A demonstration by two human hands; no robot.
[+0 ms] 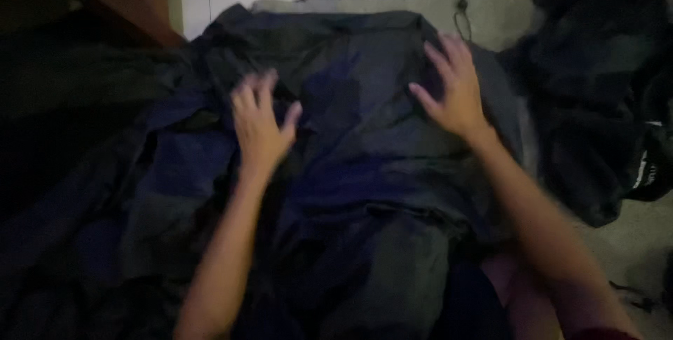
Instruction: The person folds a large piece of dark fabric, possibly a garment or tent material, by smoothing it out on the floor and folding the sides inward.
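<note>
Both hands are flat on the dark garment (364, 137), spread across the grey surface (491, 17). Left hand (259, 126) open, fingers splayed, pressing near its middle; right hand (456, 94) open too, near the upper right edge. Another dark heap of clothing (596, 87) crowds the right side; a thin cord (461, 14) lies beyond.

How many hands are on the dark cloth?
2. The left hand lies flat with fingers spread on the cloth, left of its middle. The right hand presses near its upper right edge.
</note>
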